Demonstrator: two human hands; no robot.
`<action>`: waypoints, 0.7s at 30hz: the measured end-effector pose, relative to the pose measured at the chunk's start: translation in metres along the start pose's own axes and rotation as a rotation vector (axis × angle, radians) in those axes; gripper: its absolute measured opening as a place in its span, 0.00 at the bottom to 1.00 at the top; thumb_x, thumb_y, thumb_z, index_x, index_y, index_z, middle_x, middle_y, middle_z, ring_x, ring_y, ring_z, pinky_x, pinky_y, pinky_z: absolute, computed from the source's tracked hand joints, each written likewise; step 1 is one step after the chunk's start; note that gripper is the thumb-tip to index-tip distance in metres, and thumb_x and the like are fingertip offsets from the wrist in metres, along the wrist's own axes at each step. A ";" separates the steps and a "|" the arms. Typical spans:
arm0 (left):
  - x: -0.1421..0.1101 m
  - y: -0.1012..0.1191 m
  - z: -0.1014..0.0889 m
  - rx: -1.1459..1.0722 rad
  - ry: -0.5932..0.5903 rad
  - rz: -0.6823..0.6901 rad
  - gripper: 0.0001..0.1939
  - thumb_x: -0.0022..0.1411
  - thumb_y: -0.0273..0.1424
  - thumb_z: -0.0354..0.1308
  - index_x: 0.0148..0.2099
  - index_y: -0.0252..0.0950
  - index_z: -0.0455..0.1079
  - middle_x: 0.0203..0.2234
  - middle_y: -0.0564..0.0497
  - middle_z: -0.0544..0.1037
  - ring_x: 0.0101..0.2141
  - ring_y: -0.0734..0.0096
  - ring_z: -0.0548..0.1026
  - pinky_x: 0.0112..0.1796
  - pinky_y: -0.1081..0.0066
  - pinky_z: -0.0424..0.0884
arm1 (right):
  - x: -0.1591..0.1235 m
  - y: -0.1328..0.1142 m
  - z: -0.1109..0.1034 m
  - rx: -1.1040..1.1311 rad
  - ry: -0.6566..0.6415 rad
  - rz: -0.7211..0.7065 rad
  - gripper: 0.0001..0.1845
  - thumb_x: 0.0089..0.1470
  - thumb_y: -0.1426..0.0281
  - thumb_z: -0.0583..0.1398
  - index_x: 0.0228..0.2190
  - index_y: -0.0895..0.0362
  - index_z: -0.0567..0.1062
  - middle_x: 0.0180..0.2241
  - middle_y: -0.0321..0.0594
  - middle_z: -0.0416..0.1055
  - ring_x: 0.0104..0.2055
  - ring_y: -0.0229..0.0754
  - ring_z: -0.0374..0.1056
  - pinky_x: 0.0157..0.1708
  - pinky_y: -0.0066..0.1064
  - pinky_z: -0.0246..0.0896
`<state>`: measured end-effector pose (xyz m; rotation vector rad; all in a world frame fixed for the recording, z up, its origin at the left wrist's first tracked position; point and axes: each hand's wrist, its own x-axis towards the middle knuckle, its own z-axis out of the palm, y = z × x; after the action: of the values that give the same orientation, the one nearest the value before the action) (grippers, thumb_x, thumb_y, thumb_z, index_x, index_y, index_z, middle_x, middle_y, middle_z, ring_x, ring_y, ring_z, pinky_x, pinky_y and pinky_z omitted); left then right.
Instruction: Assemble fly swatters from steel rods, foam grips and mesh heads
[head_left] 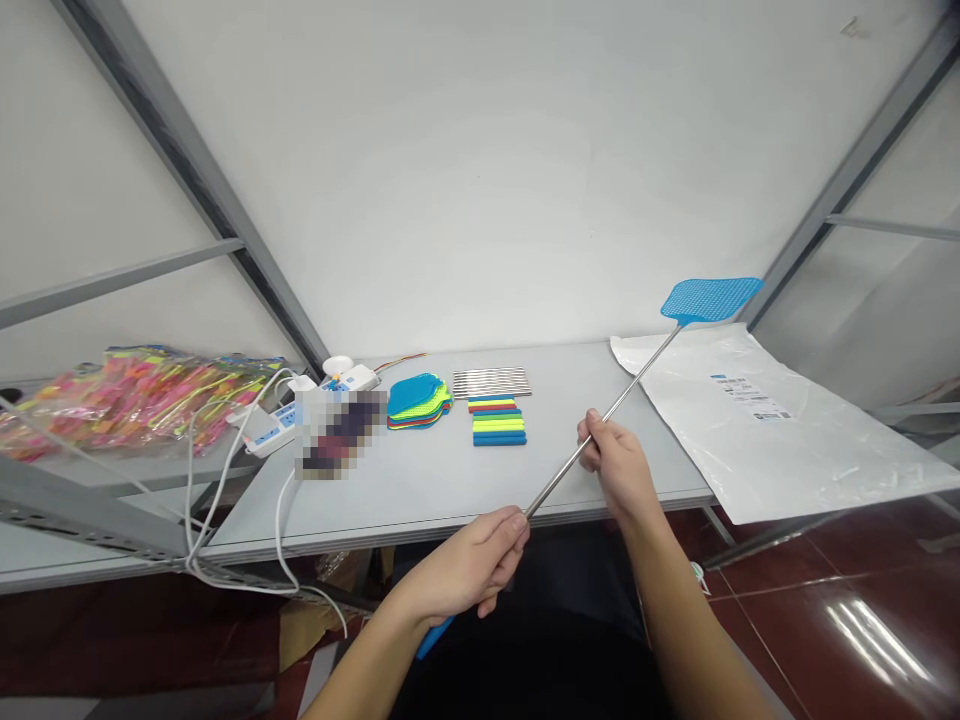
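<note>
Blue, mesh-patterned swatter head (711,299)

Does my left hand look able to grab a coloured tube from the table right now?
Probably not as things stand: your left hand is closed around the blue fly swatter. If freed, nothing seems to block its way to the coloured tubes.

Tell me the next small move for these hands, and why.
I'd gently push the right hand toward the left hand, testing whether the shaft shortens. Both hands hold the blue swatter, and its shaft looks far longer than the metal rods on the table, so it may telescope.
</note>
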<state>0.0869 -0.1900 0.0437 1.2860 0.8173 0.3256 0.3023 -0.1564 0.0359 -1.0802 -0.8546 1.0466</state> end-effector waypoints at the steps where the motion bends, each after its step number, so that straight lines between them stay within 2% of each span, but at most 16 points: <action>1: -0.001 0.000 -0.001 0.002 0.006 -0.004 0.20 0.68 0.49 0.42 0.33 0.38 0.57 0.15 0.63 0.53 0.14 0.82 0.50 0.16 0.79 0.60 | 0.004 -0.002 -0.001 0.006 0.011 -0.004 0.22 0.57 0.52 0.57 0.23 0.57 0.68 0.14 0.26 0.47 0.18 0.31 0.42 0.20 0.27 0.40; 4: -0.001 0.000 -0.004 0.028 0.017 0.000 0.21 0.68 0.49 0.41 0.32 0.38 0.57 0.15 0.63 0.53 0.14 0.82 0.50 0.16 0.79 0.60 | 0.003 0.002 0.005 0.022 0.007 0.007 0.22 0.58 0.51 0.55 0.25 0.56 0.68 0.14 0.25 0.45 0.18 0.31 0.41 0.20 0.27 0.41; 9: 0.006 -0.001 -0.003 0.083 0.046 0.036 0.21 0.68 0.49 0.41 0.32 0.38 0.58 0.17 0.62 0.55 0.15 0.80 0.54 0.17 0.78 0.61 | -0.027 0.025 0.024 -0.006 -0.168 0.120 0.21 0.57 0.52 0.57 0.25 0.56 0.68 0.13 0.25 0.47 0.17 0.31 0.43 0.18 0.26 0.40; 12: 0.007 -0.003 -0.002 0.096 0.042 0.038 0.21 0.68 0.49 0.41 0.31 0.38 0.57 0.16 0.62 0.55 0.15 0.80 0.53 0.16 0.79 0.60 | -0.034 0.028 0.025 -0.023 -0.207 0.133 0.23 0.57 0.51 0.56 0.23 0.56 0.68 0.12 0.25 0.46 0.16 0.30 0.41 0.18 0.26 0.37; 18: -0.006 0.001 -0.008 0.131 0.069 0.036 0.23 0.67 0.51 0.42 0.30 0.38 0.55 0.16 0.62 0.55 0.15 0.81 0.53 0.17 0.79 0.56 | 0.000 0.000 0.009 -0.014 -0.107 0.054 0.23 0.55 0.52 0.58 0.21 0.57 0.68 0.13 0.26 0.47 0.18 0.31 0.42 0.18 0.26 0.38; 21: -0.009 0.005 -0.011 0.125 0.086 0.041 0.23 0.67 0.51 0.42 0.30 0.38 0.56 0.16 0.62 0.55 0.15 0.81 0.53 0.17 0.79 0.56 | 0.011 -0.007 0.012 0.016 -0.096 0.038 0.22 0.54 0.52 0.59 0.22 0.56 0.67 0.14 0.26 0.46 0.18 0.31 0.41 0.19 0.26 0.41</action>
<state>0.0743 -0.1862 0.0514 1.4144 0.8967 0.3690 0.2959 -0.1438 0.0460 -1.0430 -0.9040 1.1423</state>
